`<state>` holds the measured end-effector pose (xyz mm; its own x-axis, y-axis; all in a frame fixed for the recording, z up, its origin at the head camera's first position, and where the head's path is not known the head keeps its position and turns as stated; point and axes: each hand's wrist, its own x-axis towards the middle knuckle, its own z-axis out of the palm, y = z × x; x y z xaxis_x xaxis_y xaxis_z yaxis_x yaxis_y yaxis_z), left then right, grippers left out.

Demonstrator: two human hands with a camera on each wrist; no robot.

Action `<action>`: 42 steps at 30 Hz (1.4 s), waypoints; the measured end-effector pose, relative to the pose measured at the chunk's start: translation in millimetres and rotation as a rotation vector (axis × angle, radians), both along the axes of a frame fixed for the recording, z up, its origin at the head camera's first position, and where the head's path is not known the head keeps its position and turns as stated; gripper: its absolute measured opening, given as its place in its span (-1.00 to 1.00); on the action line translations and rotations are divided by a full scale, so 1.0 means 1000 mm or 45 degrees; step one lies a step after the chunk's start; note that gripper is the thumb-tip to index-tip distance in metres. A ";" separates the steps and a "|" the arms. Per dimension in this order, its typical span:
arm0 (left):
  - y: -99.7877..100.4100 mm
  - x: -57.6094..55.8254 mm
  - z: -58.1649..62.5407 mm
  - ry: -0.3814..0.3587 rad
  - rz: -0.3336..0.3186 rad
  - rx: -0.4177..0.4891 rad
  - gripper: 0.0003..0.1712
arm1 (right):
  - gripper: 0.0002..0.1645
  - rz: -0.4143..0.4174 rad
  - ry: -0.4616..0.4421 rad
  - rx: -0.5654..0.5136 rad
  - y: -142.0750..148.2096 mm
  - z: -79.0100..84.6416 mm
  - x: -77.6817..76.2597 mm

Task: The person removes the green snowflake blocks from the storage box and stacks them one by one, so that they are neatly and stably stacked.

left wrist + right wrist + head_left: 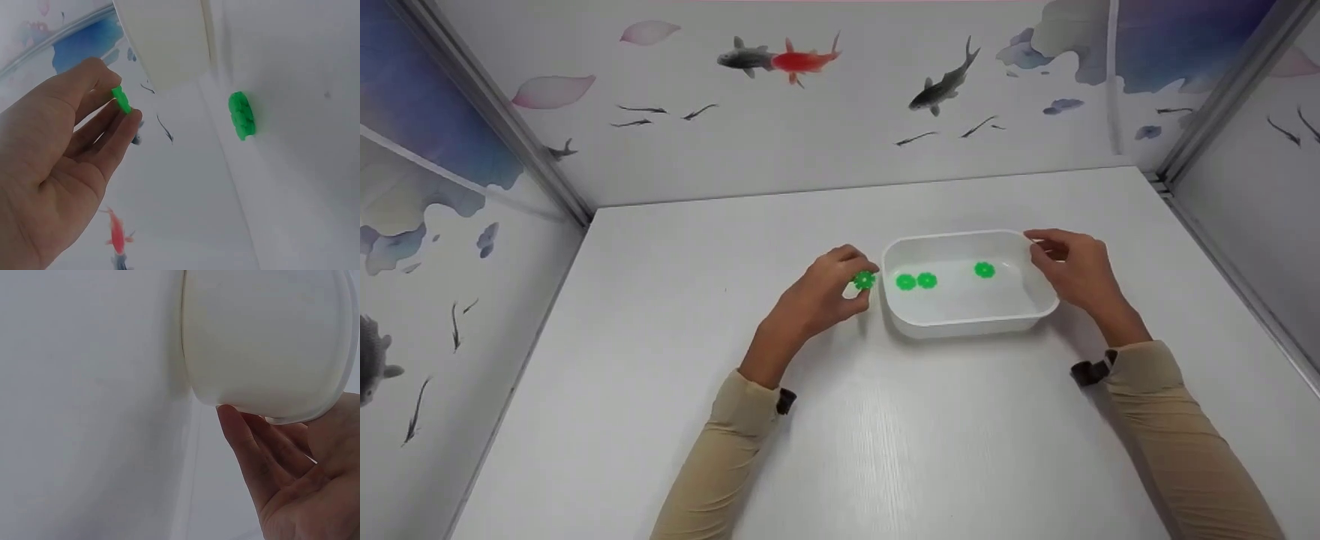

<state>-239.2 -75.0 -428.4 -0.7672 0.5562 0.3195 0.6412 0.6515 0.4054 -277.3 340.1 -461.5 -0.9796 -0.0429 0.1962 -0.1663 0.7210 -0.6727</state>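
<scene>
Pinched between the thumb and fingertips of my left hand (821, 289) is a small green flower-shaped piece (864, 280), held just left of the white plastic tub (967, 328). Another green flower piece (242, 115) lies on the table beside that hand in the left wrist view; the hand hides it in the head view. My right hand (1080, 274) grips the tub's right end, its thumb at the rim and fingers against the outer wall (264, 343). Inside the tub are a left green piece (906, 282), a second close beside it (927, 280), and one farther right (984, 270).
The tub stands upright on a white table (660, 315). Printed panels with fish (802, 61) and petals enclose the table at the back and both sides, with a metal frame post (1222, 97) at the back right corner.
</scene>
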 end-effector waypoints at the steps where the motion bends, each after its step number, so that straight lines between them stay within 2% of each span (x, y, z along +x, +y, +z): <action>1: -0.004 0.000 -0.002 -0.010 0.003 0.010 -0.64 | -0.53 -0.004 -0.004 0.002 0.000 0.000 -0.001; 8: -0.021 0.000 -0.013 -0.080 0.027 0.017 -0.65 | -0.52 -0.020 -0.021 0.045 -0.001 0.000 -0.001; 14: -0.028 -0.001 -0.019 -0.218 0.070 -0.014 -0.60 | -0.51 -0.023 -0.047 0.040 -0.001 0.001 0.000; 22: -0.034 -0.006 -0.026 -0.343 0.091 -0.083 -0.59 | -0.51 -0.011 -0.036 0.026 -0.001 0.000 0.000; 42: -0.035 -0.012 -0.033 -0.416 0.079 -0.139 -0.63 | -0.51 0.008 -0.011 0.023 0.001 0.000 0.000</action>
<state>-251.3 -109.8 -461.7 -0.8527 0.5224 -0.0074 0.4467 0.7363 0.5083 -277.7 340.8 -461.4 -0.9810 -0.0522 0.1870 -0.1650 0.7319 -0.6611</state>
